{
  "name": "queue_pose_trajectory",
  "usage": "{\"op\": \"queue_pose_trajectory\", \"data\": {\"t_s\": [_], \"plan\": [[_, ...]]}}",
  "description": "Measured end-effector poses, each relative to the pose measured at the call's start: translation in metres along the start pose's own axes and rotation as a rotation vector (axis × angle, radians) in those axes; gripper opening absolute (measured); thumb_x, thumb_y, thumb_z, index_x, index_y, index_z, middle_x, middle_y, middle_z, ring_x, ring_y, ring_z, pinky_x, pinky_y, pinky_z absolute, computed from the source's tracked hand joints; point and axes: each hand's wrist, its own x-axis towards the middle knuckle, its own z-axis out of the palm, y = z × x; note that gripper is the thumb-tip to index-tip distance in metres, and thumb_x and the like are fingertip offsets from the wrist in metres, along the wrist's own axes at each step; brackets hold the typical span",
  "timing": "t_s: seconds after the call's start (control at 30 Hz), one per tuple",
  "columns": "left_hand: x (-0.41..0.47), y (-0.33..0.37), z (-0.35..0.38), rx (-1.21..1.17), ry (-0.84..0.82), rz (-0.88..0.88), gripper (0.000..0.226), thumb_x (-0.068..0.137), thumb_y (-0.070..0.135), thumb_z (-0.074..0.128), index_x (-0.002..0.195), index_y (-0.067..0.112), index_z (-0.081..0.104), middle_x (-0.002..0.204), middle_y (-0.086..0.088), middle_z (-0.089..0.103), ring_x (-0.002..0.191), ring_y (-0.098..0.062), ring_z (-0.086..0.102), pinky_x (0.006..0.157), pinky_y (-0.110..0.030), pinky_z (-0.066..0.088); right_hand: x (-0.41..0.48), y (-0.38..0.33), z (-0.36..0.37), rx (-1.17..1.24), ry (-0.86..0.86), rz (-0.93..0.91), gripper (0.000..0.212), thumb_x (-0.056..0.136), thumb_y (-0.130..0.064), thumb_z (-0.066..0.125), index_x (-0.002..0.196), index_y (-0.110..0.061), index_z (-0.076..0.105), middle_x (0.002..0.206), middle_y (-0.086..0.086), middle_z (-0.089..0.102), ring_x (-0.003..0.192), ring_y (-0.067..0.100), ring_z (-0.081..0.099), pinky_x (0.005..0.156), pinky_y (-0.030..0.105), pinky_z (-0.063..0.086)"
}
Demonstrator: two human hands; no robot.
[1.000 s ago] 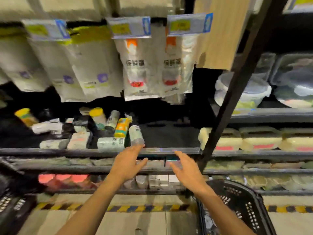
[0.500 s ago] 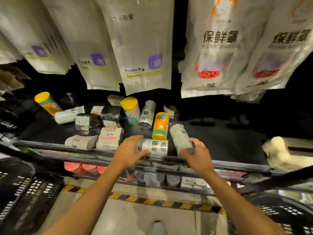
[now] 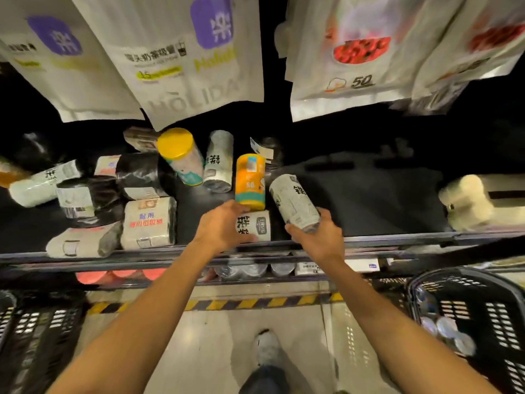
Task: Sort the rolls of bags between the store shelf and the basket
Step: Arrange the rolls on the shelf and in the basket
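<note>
My left hand (image 3: 224,227) wrapped sideways roll (image 3: 254,226); right hand (image 3: 319,237) clutched tilted roll (image 3: 294,201) by near end, likely for basket (image 3: 483,294) below-right of grip.

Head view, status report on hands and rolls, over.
Left hand grips white roll at shelf edge. Right hand grips tilted grey roll. Orange roll close behind; basket at right.

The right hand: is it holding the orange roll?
No, the right hand grips a white roll, while the orange roll lies to its left on the shelf.
</note>
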Motion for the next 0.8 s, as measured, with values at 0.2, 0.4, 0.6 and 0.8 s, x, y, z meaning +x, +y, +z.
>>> {"op": "queue_pose_trajectory", "data": {"t_s": [0.2, 0.4, 0.6, 0.8], "plan": [[-0.005, 0.003, 0.000, 0.030, 0.012, 0.062, 0.074, 0.074, 0.055, 0.071, 0.137, 0.028, 0.046, 0.124, 0.005, 0.047, 0.116, -0.017, 0.050, 0.089, -0.033, 0.042, -0.002, 0.001, -0.005, 0.116, 0.009, -0.021, 0.079, 0.071, -0.036, 0.080, 0.137, -0.014, 0.041, 0.122, 0.005, 0.060, 0.098, 0.014, 0.058, 0.060, 0.010, 0.045], [-0.019, 0.016, -0.019, -0.233, 0.241, 0.066, 0.064, 0.067, 0.042, 0.081, 0.123, 0.020, 0.058, 0.109, 0.002, 0.054, 0.100, -0.018, 0.057, 0.087, -0.034, 0.047, -0.024, -0.004, -0.031, 0.167, 0.153, -0.037, 0.073, 0.065, -0.036, 0.083, 0.127, -0.019, 0.049, 0.111, 0.002, 0.063, 0.089, 0.014, 0.056, 0.058, 0.011, 0.041], [-0.048, 0.065, -0.043, -0.592, 0.315, 0.059, 0.059, 0.062, 0.042, 0.083, 0.112, 0.022, 0.059, 0.106, 0.008, 0.056, 0.100, -0.010, 0.054, 0.068, -0.043, 0.055, -0.063, 0.008, -0.079, 0.270, 0.261, -0.198, 0.062, 0.061, -0.032, 0.085, 0.108, -0.022, 0.046, 0.095, -0.004, 0.059, 0.085, 0.017, 0.058, 0.065, 0.029, 0.048], [-0.083, 0.143, -0.039, -0.745, 0.233, 0.173, 0.043, 0.071, 0.023, 0.082, 0.106, 0.015, 0.057, 0.105, 0.009, 0.063, 0.100, -0.006, 0.057, 0.081, -0.013, 0.045, -0.105, 0.043, -0.149, 0.460, 0.314, -0.334, 0.061, 0.065, -0.024, 0.085, 0.114, -0.035, 0.051, 0.108, -0.014, 0.056, 0.099, 0.010, 0.055, 0.080, 0.031, 0.051]]}}
